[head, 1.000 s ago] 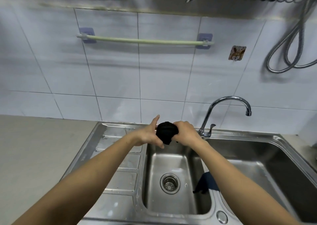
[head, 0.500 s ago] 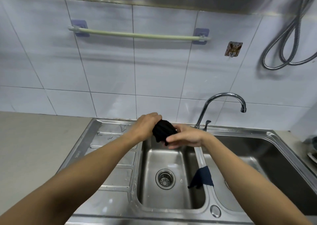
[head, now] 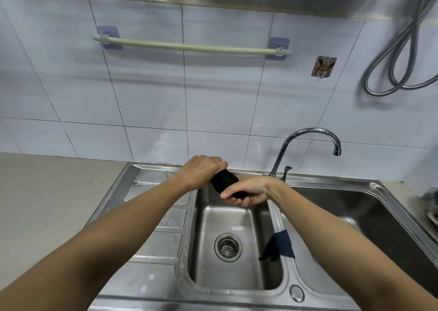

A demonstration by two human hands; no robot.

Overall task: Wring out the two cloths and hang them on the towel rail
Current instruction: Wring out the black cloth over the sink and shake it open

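Over sink (head: 239,284), L hand (head: 201,171) & R hand (head: 246,190) grip black cloth (head: 224,182), axis upper-left–lower-right.

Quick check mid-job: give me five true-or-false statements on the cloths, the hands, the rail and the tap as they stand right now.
1. Both hands grip the black cloth over the small basin. True: left hand and right hand each close on an end.
2. A cloth already hangs on the towel rail. False: the rail is bare.
3. The dark blue cloth lies draped over the divider between the basins. True.
4. Water runs from the tap. False: no stream shows.
5. The black cloth is spread flat. False: it is bunched into a tight roll.
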